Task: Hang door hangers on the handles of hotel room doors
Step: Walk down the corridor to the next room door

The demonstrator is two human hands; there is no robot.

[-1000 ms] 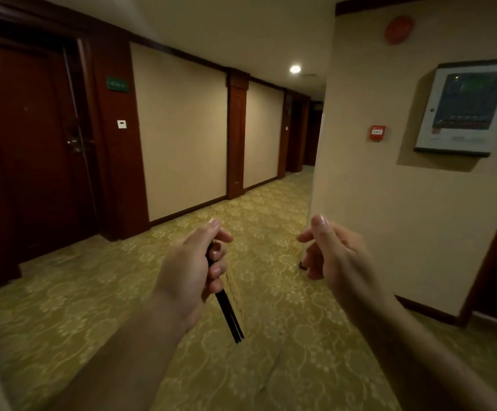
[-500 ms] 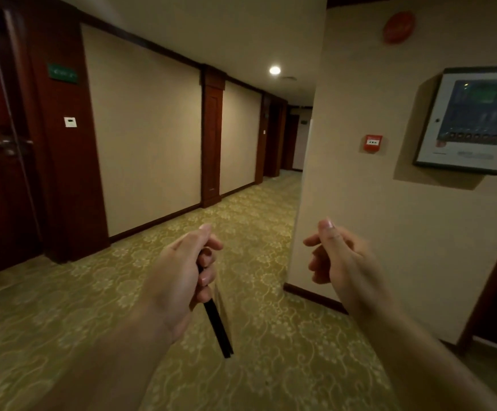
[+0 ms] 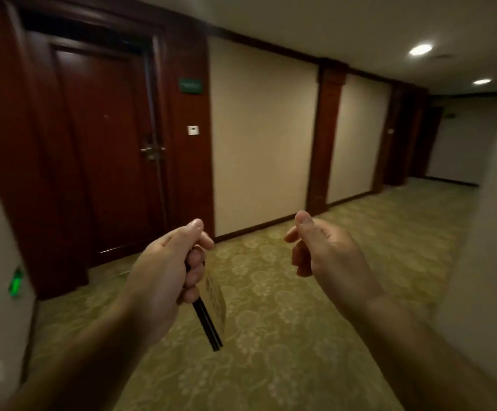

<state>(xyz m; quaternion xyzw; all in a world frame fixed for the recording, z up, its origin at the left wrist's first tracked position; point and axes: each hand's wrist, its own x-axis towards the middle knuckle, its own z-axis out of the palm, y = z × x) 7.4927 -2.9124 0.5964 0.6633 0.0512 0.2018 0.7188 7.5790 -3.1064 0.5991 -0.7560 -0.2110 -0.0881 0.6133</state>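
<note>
Approach step: left hand (image 3: 164, 280) is clamping its fingers round a thin stack of door hangers (image 3: 211, 317), which are flat stiff cards with dark edges and a tan printed face, dangling below the fist over patterned carpet (image 3: 285, 336). Right hand (image 3: 327, 253) is hanging loosely curled, holding nothing. Next is likely peeling one card off and hooking it over the metal lever handle (image 3: 149, 149) on the glossy dark wooden door (image 3: 102, 161), well apart from both hands.

Both forearms bare, stretched forward, well apart. Left hand (image 3: 164, 277) fisted, thumb on top, fingers (image 3: 195, 264) curled round door hangers (image 3: 215, 301). Right hand (image 3: 330, 259) empty, thumb raised, fingers loosely curled inward.
</note>
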